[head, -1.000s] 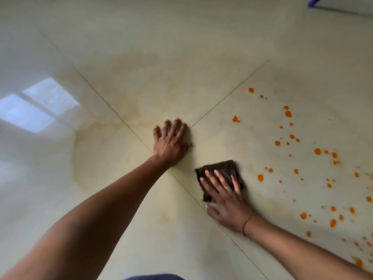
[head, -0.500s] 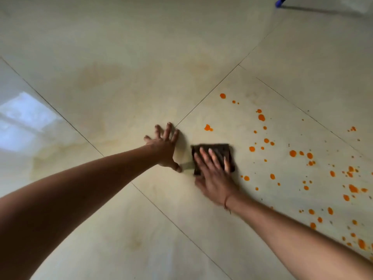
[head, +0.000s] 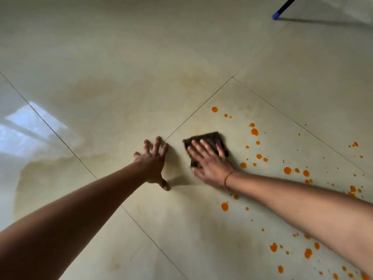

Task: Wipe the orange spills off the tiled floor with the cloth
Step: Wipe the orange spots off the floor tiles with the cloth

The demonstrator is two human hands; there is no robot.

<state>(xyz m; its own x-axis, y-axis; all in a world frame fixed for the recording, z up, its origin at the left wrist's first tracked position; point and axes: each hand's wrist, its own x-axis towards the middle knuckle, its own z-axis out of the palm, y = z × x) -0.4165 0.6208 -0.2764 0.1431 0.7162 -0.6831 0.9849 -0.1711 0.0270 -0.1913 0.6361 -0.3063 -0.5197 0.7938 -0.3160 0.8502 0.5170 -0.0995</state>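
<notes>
Right hand [head: 212, 164] is flat on the dark cloth [head: 207, 139], fingers spread, pressing it to the tiled floor [head: 141, 67]. Left hand [head: 153, 162] is splayed bare on the tile just beside it, holding nothing. Orange spills [head: 254, 131] dot the tile to the right; a blue-tipped pole [head: 282, 8] sits far off, glossy floor all around.

Floor [head: 141, 57]: glossy pale cream-beige tiles w/ thin dark grout lines, faint yellowish smears at centre-left, white window glare at left edge. Spills [head: 254, 131]: bright orange dots & blobs, scattered over right half, centre to lower right. Cloth [head: 210, 138]: dark brown, nr centre. Pole [head: 282, 8], upper right: black w/ blue tip. Thin reddish-brown band [head: 227, 179] on right wrist.
</notes>
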